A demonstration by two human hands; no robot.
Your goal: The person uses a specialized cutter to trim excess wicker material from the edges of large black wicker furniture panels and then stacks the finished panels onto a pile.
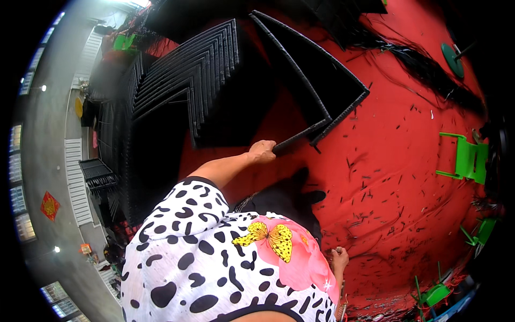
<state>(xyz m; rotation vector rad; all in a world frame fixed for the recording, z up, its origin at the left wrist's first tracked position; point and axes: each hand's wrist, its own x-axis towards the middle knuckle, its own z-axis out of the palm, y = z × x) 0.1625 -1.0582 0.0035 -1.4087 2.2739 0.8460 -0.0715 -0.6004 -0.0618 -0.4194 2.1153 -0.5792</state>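
My left hand (263,151) is closed round the near end of a black woven wicker panel (316,126). The panel is bent at an angle, with thick wrapped edges, and stands on the red floor ahead of me. My right hand (339,260) hangs low beside my body, its fingers curled, with nothing visible in them. Left of the held panel stands a row of similar black woven panels (206,75), nested closely one against another. Their dark inner faces are hard to make out.
Red sheeting (370,177) covers the floor, strewn with short black scraps. A bundle of long black strands (424,70) lies at the far right. Green stools (469,158) stand along the right side. A green disc on a stand (452,60) is beyond them.
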